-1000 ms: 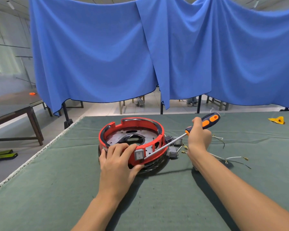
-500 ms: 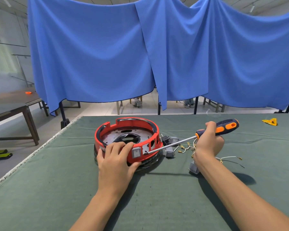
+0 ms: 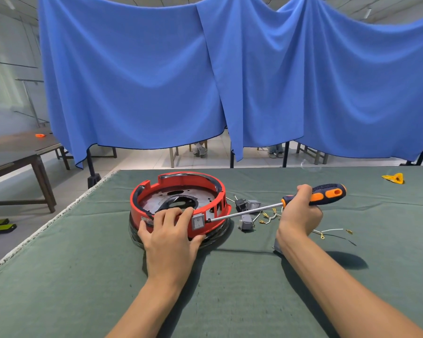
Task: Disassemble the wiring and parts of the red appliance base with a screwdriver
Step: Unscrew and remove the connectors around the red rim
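While the left hand [image 3: 167, 236] grips the near rim of the red base [image 3: 181, 206], its fingers curled over the edge and the thumb pressed against the outer wall, the right hand [image 3: 299, 213] is wrapped around the orange and dark handle of the screwdriver [image 3: 313, 196]. The shaft runs left and slightly down from that handle, and its tip meets the base's near right wall, just right of a small grey switch [image 3: 197, 222] set in that wall. The base sits on the green bench [image 3: 83, 276], left of centre. Between the base and the right hand lie loose grey parts [image 3: 246, 222] and thin wires [image 3: 332, 231] with yellow ends. A yellow scrap [image 3: 393, 178] rests far right on the bench, and blue curtains [image 3: 205, 81] hang behind.
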Motion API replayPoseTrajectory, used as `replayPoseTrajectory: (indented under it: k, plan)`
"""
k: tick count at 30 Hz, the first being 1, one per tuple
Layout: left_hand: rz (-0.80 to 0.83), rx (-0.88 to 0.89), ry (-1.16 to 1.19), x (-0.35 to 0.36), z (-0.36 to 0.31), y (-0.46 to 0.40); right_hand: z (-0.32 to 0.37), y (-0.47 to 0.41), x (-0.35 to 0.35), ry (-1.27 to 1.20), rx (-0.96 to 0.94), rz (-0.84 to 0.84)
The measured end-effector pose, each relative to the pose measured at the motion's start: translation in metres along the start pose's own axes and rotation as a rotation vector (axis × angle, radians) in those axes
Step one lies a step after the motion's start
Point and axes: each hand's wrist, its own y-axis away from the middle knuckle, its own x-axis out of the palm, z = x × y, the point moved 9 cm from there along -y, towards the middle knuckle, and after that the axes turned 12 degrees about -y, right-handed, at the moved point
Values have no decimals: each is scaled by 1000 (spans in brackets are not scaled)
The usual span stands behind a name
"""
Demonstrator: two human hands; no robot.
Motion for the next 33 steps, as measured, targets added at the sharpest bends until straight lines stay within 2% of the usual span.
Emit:
replayPoseTrajectory:
  k: [17, 29, 33]
  plan:
    - [-23, 111, 137, -1, 0, 3, -54, -39, 35, 357, 137, 53]
    - [-2, 124, 180, 5, 0, 0, -78, -44, 67, 460, 178, 150]
    - [14, 109, 176, 4, 1, 1, -70, -42, 56, 437, 173, 128]
